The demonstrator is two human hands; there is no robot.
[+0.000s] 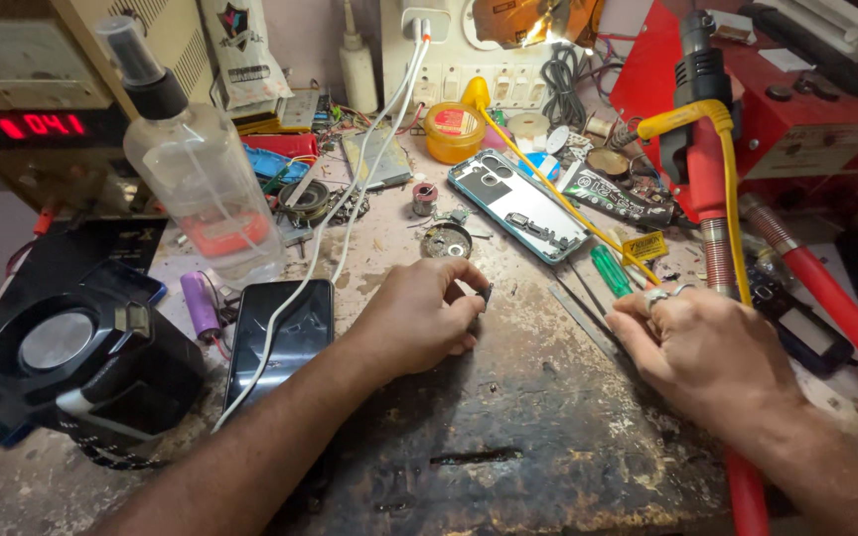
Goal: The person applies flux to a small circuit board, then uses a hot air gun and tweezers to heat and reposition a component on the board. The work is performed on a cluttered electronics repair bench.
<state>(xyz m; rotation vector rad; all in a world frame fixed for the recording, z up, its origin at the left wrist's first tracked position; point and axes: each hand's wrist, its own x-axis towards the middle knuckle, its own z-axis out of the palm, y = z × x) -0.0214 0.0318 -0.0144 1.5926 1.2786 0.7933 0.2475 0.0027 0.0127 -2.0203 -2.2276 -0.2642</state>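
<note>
Black magnifier lamp [67,362], lower left, lens up. Clear spray bottle [196,179] upright behind it. Dark phone [280,337] flat, screen up, white cable [350,189] across it. Left hand [419,318]: knuckles up, fingers curled, thumb and forefinger pinching a small dark part [487,293] just above the worn bench [508,447], likely for close inspection. Opened teal phone [518,205] beyond, back off, well apart. Right hand [702,347]: palm down, loosely closed by the green screwdriver [608,270]; whether it grips anything, cannot tell
</note>
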